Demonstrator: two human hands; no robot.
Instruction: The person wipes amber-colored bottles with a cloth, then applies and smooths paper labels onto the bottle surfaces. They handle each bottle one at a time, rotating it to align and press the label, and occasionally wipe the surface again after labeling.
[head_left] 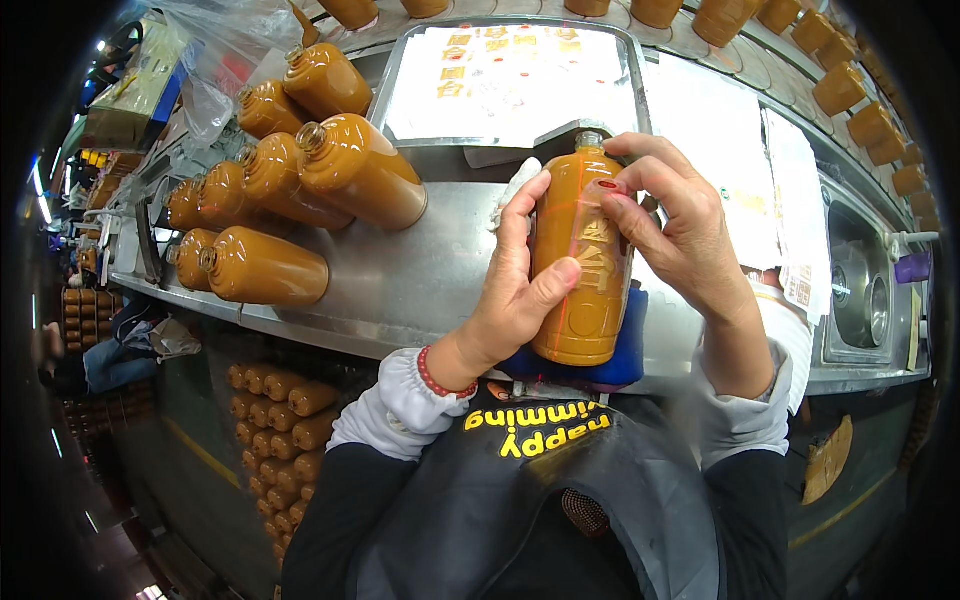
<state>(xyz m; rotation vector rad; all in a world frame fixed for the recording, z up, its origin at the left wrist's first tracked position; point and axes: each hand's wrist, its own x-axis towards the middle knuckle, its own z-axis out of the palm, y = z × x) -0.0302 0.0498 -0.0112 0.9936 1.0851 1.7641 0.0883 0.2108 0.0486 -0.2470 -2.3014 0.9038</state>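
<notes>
A caramel-brown glass bottle (575, 325) with a clear neck lies tilted in front of me, its raised gold-coloured characters facing up. My left hand (515, 290) grips its left side, the thumb resting on the front. Between the thumb and fingers of my right hand (685, 215) is a small red oval sticker (608, 186), held at the upper front of the bottle. Thin red light lines cross the bottle. Under its lower end sits a blue cushion (632, 340), partly hidden by the bottle. White crumpled cloth (515, 195) shows beside my left fingers.
Several brown bottles (365, 170) stand at the left of the metal bench (450, 250). Ahead is a metal tray (637, 65) with a white sheet of gold and red decals (505, 85). White papers (710, 140) and a sink (862, 290) are at right. More bottles line the far conveyor (760, 65).
</notes>
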